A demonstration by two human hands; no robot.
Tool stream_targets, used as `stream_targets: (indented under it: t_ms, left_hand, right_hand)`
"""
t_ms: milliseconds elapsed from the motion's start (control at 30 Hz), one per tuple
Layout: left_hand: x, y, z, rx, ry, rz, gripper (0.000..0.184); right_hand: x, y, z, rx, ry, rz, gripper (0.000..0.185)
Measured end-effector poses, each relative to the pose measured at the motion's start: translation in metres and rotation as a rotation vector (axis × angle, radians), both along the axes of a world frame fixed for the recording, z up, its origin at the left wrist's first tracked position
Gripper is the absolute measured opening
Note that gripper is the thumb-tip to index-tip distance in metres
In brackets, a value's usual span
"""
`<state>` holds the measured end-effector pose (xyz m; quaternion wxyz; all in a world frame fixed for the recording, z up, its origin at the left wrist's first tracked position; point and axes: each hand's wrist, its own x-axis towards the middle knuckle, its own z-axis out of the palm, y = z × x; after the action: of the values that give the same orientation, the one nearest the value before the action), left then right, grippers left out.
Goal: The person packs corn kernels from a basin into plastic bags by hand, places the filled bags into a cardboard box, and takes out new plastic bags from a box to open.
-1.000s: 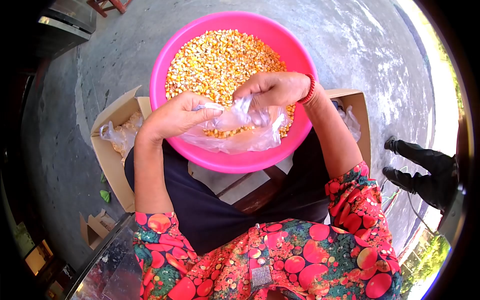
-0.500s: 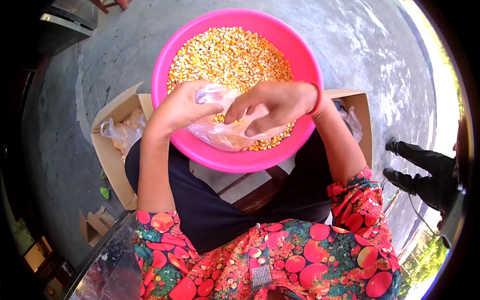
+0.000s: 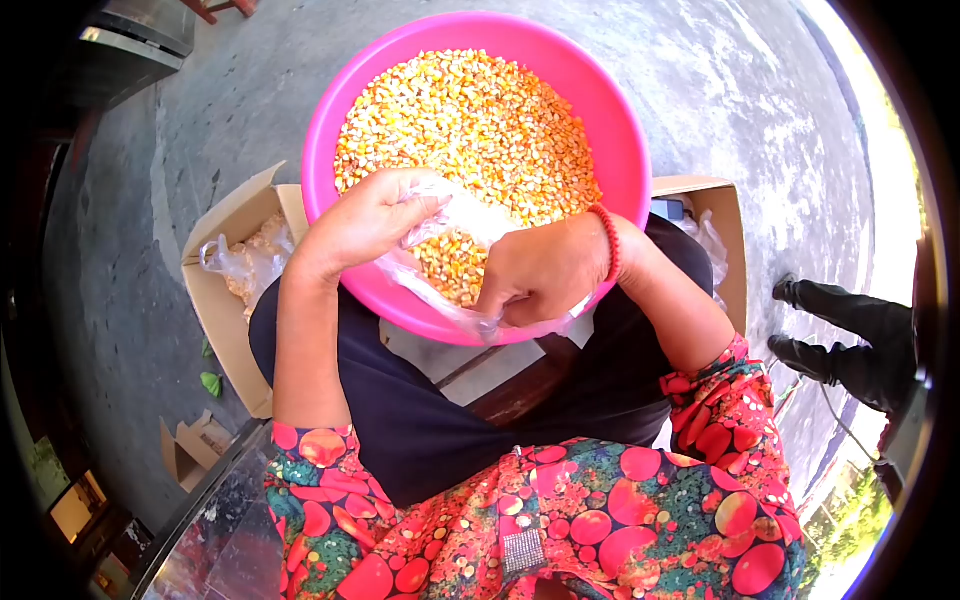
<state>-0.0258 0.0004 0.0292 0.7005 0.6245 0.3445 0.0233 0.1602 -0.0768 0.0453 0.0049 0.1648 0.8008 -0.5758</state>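
A large pink basin [image 3: 625, 130] full of loose corn kernels [image 3: 465, 110] stands in front of my knees. Over its near side I hold a clear plastic bag [image 3: 440, 297]. My left hand [image 3: 375, 222] is closed on the bag's left edge, thumb against the fingers. My right hand [image 3: 550, 265], with a red beaded bracelet on its wrist, pinches the near edge of the bag at its right side. Between the two hands the bag's mouth is spread, and yellow kernels show there; whether they lie in the bag or beneath it is hard to tell.
On the left a cardboard box [image 3: 222, 305] holds a plastic bag of corn-coloured bits. Another box [image 3: 735, 260] on the right holds plastic bags and a dark device. A small carton [image 3: 190, 450] lies lower left. Another person's dark-clothed legs [image 3: 845, 330] are at the right.
My right hand has moved down and toward me, from open above the bag to gripping its near edge. The bag is now stretched wider. My left hand has stayed nearly in place.
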Motion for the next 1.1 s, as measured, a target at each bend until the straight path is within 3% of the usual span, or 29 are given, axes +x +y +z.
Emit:
stream_targets:
  t_ms: [100,167,200,267,333,367,433,533,767,833,867,900,967,1100]
  left_hand:
    - [0.002,0.000,-0.017,0.179,0.011,-0.017,0.020]
    - [0.007,0.002,-0.015,0.189,0.061,-0.073,0.020]
    - [0.010,0.001,-0.013,0.198,0.111,-0.130,0.021]
    - [0.011,-0.002,-0.017,0.237,0.068,-0.122,0.021]
    - [0.014,-0.002,-0.010,0.257,0.001,-0.121,0.022]
    - [0.013,-0.003,-0.010,0.258,-0.001,-0.123,0.022]
    - [0.011,-0.004,-0.012,0.238,-0.045,-0.107,0.021]
    - [0.013,-0.004,-0.019,0.330,-0.013,-0.168,0.020]
    - [0.018,-0.007,-0.036,0.358,0.106,-0.150,0.026]
    - [0.018,-0.006,-0.037,0.358,0.207,-0.154,0.026]
    - [0.018,-0.005,-0.036,0.357,0.208,-0.152,0.026]
    - [0.017,-0.005,-0.034,0.371,0.158,-0.098,0.026]
    - [0.017,-0.002,-0.033,0.383,0.109,-0.041,0.026]
    - [0.019,0.002,-0.037,0.514,0.177,0.087,0.028]
  right_hand:
    - [0.007,0.013,0.005,-0.050,-0.129,0.127,0.020]
    - [0.021,0.013,0.004,-0.315,0.195,-0.295,0.021]
    - [0.029,0.021,-0.005,-0.166,0.244,-0.426,0.020]
    - [0.039,0.034,-0.003,-0.176,0.025,-0.875,0.020]
    - [0.058,0.051,-0.031,0.214,-0.188,-1.009,0.018]
    - [0.063,0.058,-0.047,0.215,-0.190,-1.012,0.018]
    - [0.067,0.066,-0.071,0.534,-0.505,-0.964,0.022]
    - [0.048,0.067,-0.097,0.418,-0.658,-0.936,0.028]
    - [0.013,0.062,-0.117,0.430,-0.455,-1.004,0.030]
    - [0.021,0.066,-0.103,-0.377,-0.168,-1.107,0.024]
    - [0.024,0.069,-0.101,-0.491,-0.038,-1.106,0.019]
    - [0.024,0.068,-0.095,-0.491,-0.038,-1.104,0.019]
    - [0.025,0.069,-0.076,-0.597,0.205,-1.276,0.022]
    - [0.035,0.073,-0.060,-0.636,0.306,-1.248,0.026]
